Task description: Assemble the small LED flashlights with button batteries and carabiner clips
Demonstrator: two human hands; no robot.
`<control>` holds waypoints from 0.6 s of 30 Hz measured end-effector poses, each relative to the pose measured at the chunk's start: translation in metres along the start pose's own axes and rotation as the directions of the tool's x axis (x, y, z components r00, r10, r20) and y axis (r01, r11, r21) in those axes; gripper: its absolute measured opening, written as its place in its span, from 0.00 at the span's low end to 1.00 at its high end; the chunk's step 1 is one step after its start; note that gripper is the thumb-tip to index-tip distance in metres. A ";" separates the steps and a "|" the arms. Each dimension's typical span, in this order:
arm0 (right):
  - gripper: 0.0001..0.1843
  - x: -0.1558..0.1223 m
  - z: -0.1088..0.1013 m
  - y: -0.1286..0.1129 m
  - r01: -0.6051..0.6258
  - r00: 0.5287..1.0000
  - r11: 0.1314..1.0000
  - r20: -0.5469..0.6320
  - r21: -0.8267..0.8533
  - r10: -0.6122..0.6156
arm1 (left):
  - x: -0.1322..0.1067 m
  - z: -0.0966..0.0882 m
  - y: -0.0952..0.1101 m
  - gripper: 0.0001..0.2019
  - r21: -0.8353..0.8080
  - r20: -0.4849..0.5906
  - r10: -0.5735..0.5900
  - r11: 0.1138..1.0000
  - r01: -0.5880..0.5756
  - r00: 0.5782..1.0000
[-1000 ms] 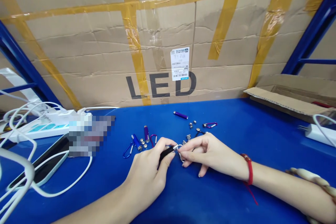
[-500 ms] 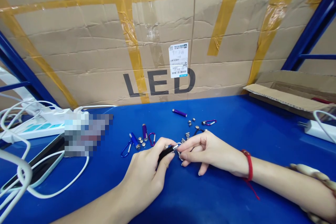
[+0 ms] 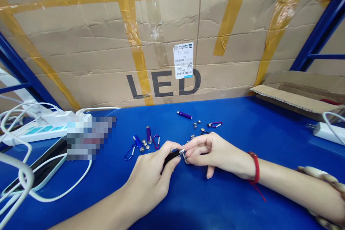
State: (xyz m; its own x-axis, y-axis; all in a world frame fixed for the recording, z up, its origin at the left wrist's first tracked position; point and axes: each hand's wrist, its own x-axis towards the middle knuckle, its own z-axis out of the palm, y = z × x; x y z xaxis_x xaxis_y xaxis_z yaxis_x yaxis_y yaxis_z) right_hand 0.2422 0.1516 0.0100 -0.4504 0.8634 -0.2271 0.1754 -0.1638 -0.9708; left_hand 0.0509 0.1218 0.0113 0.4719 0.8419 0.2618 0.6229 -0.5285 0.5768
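Observation:
My left hand (image 3: 153,176) is closed around a small black flashlight (image 3: 170,157), its silver end pointing right. My right hand (image 3: 212,152), with a red string at the wrist, pinches a small silver ring or clip (image 3: 184,155) at that end. Just beyond the hands lie a blue flashlight with a blue carabiner (image 3: 136,144), a purple flashlight (image 3: 148,133) with a purple carabiner (image 3: 156,141), another purple flashlight (image 3: 184,115), several small round metal button cells (image 3: 196,125) and a purple carabiner (image 3: 215,124), all on the blue table (image 3: 242,143).
A big taped cardboard box marked LED (image 3: 164,43) stands behind the table. At the left are a white power strip (image 3: 35,129), white cables (image 3: 54,187) and a phone (image 3: 40,169). An open cardboard box (image 3: 296,97) and a white charger (image 3: 327,133) sit at the right.
Both hands have stayed together at the flashlight's end. My right fingers have shifted slightly on the silver piece and the view has tilted a little.

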 end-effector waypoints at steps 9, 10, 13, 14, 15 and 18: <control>0.08 -0.009 0.002 0.004 0.520 0.799 0.781 -0.127 -0.346 -0.588 | 0.002 0.002 -0.003 0.11 -0.054 0.036 -0.027 0.998 0.029 0.999; 0.08 -0.010 0.003 0.004 0.540 0.791 0.766 -0.102 -0.348 -0.604 | 0.002 0.002 -0.003 0.11 -0.050 0.036 -0.027 0.998 0.028 0.999; 0.07 -0.009 0.004 0.006 0.541 0.795 0.765 -0.084 -0.348 -0.600 | 0.002 0.001 -0.003 0.11 -0.035 0.032 -0.020 0.999 0.021 0.999; 0.07 -0.009 0.004 0.006 0.532 0.801 0.773 -0.090 -0.347 -0.591 | 0.002 0.001 -0.002 0.11 -0.031 0.031 -0.018 0.999 0.019 0.999; 0.07 -0.008 0.004 0.007 0.520 0.808 0.781 -0.097 -0.346 -0.581 | 0.002 0.001 -0.002 0.11 -0.028 0.031 -0.015 0.999 0.016 0.999; 0.08 -0.008 0.004 0.007 0.493 0.823 0.799 -0.112 -0.344 -0.557 | 0.001 0.000 -0.002 0.11 -0.023 0.039 -0.015 1.000 0.016 0.999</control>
State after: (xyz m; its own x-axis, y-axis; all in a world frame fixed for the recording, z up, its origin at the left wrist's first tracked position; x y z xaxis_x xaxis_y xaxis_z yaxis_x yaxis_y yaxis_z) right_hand 0.2436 0.1420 0.0047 -0.3703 0.8553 0.3623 0.2193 0.4595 -0.8607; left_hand 0.0499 0.1241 0.0105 0.4863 0.8450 0.2226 0.6157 -0.5121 0.5989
